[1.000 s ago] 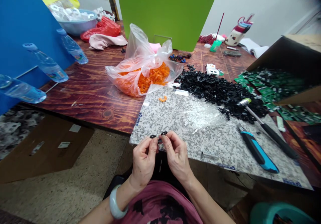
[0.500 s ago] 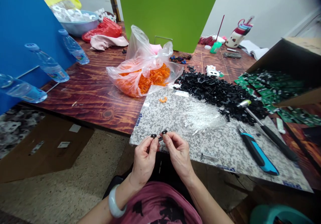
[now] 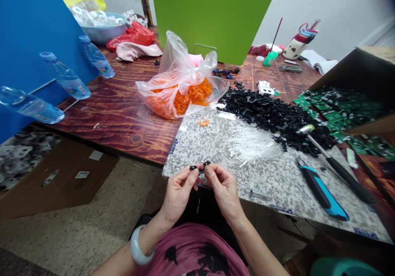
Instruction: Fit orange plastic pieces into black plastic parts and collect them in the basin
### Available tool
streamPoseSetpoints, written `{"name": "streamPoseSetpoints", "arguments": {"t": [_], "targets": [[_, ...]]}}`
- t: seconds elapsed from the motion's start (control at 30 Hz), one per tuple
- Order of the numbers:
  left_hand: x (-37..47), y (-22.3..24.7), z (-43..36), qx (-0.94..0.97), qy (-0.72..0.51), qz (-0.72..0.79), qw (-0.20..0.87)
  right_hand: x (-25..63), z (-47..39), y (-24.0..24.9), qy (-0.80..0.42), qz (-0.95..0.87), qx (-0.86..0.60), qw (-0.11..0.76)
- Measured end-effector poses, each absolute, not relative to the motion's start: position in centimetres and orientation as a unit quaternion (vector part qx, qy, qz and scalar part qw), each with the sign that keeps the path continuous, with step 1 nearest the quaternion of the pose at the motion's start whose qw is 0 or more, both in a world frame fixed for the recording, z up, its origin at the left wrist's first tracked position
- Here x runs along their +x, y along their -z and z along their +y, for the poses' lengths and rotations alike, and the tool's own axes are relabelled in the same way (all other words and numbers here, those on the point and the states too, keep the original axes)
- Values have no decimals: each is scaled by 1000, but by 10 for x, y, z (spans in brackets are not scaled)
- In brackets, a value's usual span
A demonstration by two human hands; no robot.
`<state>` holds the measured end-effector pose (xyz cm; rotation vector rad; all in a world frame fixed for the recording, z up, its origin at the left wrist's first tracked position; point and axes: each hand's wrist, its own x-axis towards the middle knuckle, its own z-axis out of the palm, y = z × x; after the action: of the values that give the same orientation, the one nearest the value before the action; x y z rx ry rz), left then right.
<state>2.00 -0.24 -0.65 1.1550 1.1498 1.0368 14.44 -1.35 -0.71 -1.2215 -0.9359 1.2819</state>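
Note:
Between the fingertips of both hands is a small black plastic part [image 3: 202,170], held just above the front edge of the speckled grey board [image 3: 203,144]. My left hand [image 3: 180,189] pinches its left end, and my right hand [image 3: 224,187] pinches the right end. Fingers cover much of the part, so its full shape is hidden. Beyond the hands a curved orange piece [image 3: 203,122] lies on the board. To its right are a heap of thin clear strips [image 3: 254,146] and a big pile of similar-looking black plastic parts [image 3: 265,111].
A clear bag of orange pieces [image 3: 182,94] sits behind the board. At right lie a hammer [image 3: 336,164], a blue-and-black utility knife [image 3: 324,191] and a box of green circuit boards [image 3: 336,107]. Plastic bottles [image 3: 68,78] lean by a blue panel [image 3: 27,20].
The whole view has shifted slightly, moving the scene a little to the right. Both hands keep their pinch on the black part, with only slight finger movement.

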Motion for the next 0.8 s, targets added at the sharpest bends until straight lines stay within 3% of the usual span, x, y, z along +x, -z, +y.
{"name": "streamPoseSetpoints", "arguments": {"t": [0.3, 0.53, 0.8], "targets": [[21, 13, -3, 457, -457, 503, 574, 143, -15, 12, -492, -413, -540, 543], [21, 11, 0, 390, -480, 490, 614, 152, -12, 14, -230, -606, -573, 501], [21, 15, -1, 402, -488, 499, 593, 158, -9, 15, -114, -711, -526, 452]]}}
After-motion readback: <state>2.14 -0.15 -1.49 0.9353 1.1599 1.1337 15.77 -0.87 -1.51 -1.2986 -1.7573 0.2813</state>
